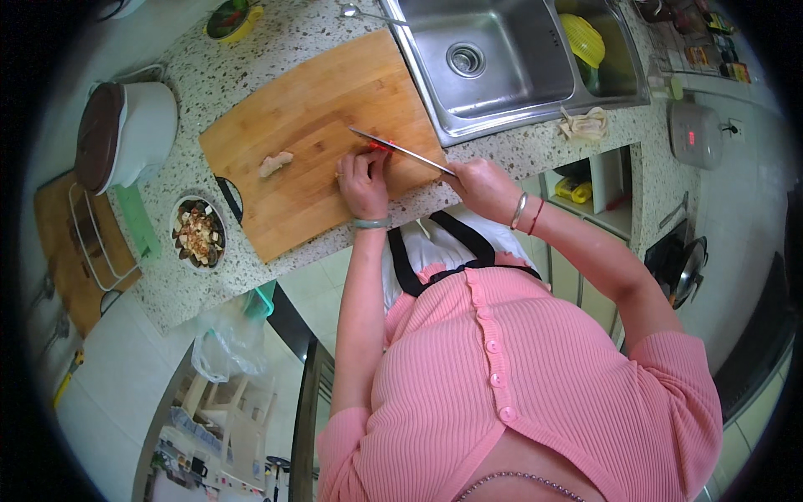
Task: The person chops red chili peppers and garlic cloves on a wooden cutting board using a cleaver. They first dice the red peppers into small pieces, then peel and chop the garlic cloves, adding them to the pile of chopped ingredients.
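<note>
A wooden cutting board (pixel 318 100) lies on the speckled counter in front of me. Small bright red pieces, perhaps chili pepper (pixel 381 145), are on its right part, under the blade. My right hand (pixel 487 189) is closed round the handle of a kitchen knife (pixel 410 153), whose blade points left across the red pieces. Beside the blade, my left hand (pixel 363 186) has its fingers bent and pressed down at the red food, partly hiding it. A pale, knobbly piece that looks like ginger (pixel 275 163) rests on the board's left side.
Beyond the board to the right is a steel double sink (pixel 510 109) with a yellow strainer (pixel 583 40). A bowl of chopped food (pixel 199 234) stands left of the board, near a white container with a brown lid (pixel 134 138). A cloth (pixel 584 124) lies by the sink; a spoon (pixel 351 11) lies behind the board.
</note>
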A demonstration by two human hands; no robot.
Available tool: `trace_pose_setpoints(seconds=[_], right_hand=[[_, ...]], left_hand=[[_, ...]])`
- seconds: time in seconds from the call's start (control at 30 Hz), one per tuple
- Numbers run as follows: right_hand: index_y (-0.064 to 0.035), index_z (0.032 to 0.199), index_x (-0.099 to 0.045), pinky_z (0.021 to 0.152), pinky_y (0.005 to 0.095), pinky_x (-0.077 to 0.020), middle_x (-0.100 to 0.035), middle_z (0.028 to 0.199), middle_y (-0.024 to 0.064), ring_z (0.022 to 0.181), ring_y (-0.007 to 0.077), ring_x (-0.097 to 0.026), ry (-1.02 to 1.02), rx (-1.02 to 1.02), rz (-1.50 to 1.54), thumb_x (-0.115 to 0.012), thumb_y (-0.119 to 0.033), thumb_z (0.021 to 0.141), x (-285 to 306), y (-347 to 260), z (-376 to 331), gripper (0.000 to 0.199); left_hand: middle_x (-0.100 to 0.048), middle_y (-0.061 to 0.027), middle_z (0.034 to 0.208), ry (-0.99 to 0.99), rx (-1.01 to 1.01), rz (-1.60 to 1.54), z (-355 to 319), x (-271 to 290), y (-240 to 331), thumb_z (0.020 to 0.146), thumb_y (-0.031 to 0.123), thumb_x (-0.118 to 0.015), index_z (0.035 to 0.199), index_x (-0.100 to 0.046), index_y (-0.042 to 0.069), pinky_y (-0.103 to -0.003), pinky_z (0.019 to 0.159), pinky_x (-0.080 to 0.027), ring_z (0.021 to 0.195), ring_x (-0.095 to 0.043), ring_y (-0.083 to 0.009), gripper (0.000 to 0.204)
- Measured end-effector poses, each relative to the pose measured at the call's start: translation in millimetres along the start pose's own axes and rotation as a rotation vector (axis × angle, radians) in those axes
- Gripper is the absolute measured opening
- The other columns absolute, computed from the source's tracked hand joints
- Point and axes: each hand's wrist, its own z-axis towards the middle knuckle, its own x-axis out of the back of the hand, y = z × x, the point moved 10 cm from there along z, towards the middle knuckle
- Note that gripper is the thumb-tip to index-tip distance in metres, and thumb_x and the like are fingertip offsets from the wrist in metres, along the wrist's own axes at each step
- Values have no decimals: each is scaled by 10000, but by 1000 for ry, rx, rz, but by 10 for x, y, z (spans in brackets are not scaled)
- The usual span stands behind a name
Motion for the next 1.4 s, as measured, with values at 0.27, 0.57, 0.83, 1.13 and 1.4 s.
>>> trace_pose_setpoints(seconds=[0.27,0.57,0.83,1.13,1.4], right_hand=[[2,814,-647,650,492,-520,-653,750,229,706,407,-648,-64,-48,-48,-550,-208,928,20,-136,67,257],[-41,1003,-587,635,497,-513,-654,794,212,732,401,-646,38,-59,-110,-549,-168,914,-357,33,169,159],[-16,895,-616,634,489,-515,-644,749,223,714,406,-643,87,27,0,-546,-191,926,-6,-84,78,191],[-1,866,-617,638,493,-523,-646,745,235,694,410,-644,-51,-44,-87,-543,-209,934,-50,-119,14,231],[-23,897,-610,623,496,-512,-642,741,230,707,411,-643,35,-44,-86,-547,-175,916,-247,-129,172,166]], left_hand=[[-583,-104,817,-4,-9,-8,-7,7,13,759,97,-747,791,-618,80,-428,722,-446,799,-549,-323,134],[-616,-111,904,-64,-11,29,-3,-8,17,775,58,-702,824,-628,71,-426,758,-453,843,-569,-326,90],[-628,-108,921,-16,19,13,-25,6,5,774,62,-736,845,-629,66,-412,756,-467,860,-587,-311,128],[-605,-108,870,-6,2,11,-48,9,-6,762,62,-744,826,-625,65,-418,754,-469,847,-577,-328,135],[-595,-118,865,-31,15,39,-64,3,-16,776,52,-713,820,-611,63,-445,749,-455,839,-564,-341,111]])
